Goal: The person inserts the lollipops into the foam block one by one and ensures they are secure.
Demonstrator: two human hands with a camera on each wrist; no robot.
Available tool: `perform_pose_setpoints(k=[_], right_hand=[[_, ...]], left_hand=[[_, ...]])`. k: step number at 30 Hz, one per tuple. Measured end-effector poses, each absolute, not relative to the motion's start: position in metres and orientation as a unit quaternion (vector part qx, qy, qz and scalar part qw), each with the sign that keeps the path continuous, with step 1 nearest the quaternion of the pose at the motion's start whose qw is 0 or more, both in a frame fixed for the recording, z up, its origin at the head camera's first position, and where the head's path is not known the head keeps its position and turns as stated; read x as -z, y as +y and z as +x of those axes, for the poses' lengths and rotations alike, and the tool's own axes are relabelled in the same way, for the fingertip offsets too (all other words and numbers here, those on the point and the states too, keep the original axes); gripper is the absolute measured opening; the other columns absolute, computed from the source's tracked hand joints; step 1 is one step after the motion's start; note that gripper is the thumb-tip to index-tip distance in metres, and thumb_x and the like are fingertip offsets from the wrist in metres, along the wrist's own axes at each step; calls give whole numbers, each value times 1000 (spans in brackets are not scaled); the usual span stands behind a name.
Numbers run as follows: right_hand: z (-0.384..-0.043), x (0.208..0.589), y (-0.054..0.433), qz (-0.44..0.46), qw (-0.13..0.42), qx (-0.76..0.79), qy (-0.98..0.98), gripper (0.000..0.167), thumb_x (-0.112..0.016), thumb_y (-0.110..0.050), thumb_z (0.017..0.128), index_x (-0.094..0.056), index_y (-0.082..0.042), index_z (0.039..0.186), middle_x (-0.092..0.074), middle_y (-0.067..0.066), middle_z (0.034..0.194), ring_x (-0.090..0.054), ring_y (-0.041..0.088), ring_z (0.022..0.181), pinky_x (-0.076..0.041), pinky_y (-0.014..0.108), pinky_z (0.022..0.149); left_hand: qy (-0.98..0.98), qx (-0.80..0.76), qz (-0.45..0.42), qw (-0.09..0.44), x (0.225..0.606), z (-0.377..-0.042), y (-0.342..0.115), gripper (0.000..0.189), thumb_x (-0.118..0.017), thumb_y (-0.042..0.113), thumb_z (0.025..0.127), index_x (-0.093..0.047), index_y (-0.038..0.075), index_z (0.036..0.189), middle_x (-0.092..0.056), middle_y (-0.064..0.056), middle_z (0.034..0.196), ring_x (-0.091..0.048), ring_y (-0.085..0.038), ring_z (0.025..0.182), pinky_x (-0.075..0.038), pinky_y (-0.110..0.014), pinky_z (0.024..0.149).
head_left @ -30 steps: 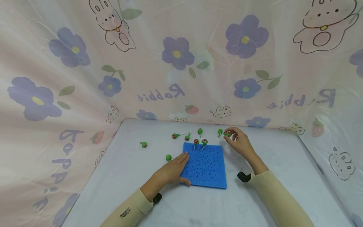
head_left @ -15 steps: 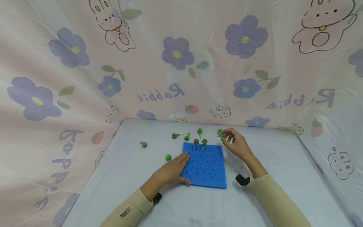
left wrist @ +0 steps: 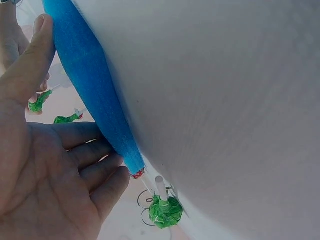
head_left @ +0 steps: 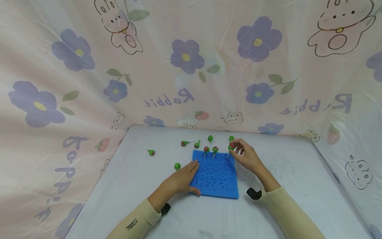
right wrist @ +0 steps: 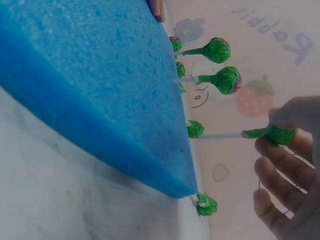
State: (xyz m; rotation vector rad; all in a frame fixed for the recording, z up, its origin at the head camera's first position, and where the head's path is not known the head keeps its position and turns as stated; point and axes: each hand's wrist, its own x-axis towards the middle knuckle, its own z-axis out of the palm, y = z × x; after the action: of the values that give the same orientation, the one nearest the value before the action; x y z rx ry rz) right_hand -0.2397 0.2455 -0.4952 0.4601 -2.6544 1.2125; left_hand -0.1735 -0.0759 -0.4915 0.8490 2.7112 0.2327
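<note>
A square blue foam block (head_left: 215,177), dotted with small holes, lies flat on the table. My left hand (head_left: 181,180) rests along its left side, fingers extended and thumb at the near corner. My right hand (head_left: 247,155) pinches a green-and-red wrapped lollipop (right wrist: 281,135) by its candy head. That lollipop's white stick points down at the foam's far right corner; in the right wrist view the stick's end meets the far edge of the foam. Two more lollipops, a left one (head_left: 206,149) and a right one (head_left: 215,149), stand in the foam's far edge.
Several loose lollipops lie beyond the foam, among them one at the back (head_left: 210,137) and another (head_left: 231,138) just past my right hand. One (head_left: 151,152) lies off to the left, and one (head_left: 177,166) sits beside my left fingers. A patterned curtain (head_left: 221,89) encloses the white table.
My right hand has carried its lollipop left and nearer, from beyond the foam to its far right corner. The left hand and the foam have stayed in place.
</note>
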Motion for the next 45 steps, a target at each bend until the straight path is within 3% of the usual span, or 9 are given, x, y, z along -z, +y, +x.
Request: perform_pose_setpoints(k=[12, 45], right_hand=[[-238, 499, 237, 191, 89, -414, -885, 35, -80, -13, 99, -65, -9, 130, -72, 6, 110, -62, 17, 89, -54, 27, 76], [-241, 502, 228, 207, 62, -418, -882, 35, -80, -12, 99, -65, -10, 130, -72, 5, 112, -63, 17, 90, -58, 32, 76]], left_hand=[[939, -90, 297, 146, 493, -175, -77, 117, -82, 62, 87, -26, 1, 169, -19, -13, 179, -20, -30, 165, -28, -44, 131], [938, -92, 297, 151, 491, -175, -77, 116, -82, 62, 87, -26, 1, 169, -19, -14, 179, -19, -30, 165, -28, -45, 131]])
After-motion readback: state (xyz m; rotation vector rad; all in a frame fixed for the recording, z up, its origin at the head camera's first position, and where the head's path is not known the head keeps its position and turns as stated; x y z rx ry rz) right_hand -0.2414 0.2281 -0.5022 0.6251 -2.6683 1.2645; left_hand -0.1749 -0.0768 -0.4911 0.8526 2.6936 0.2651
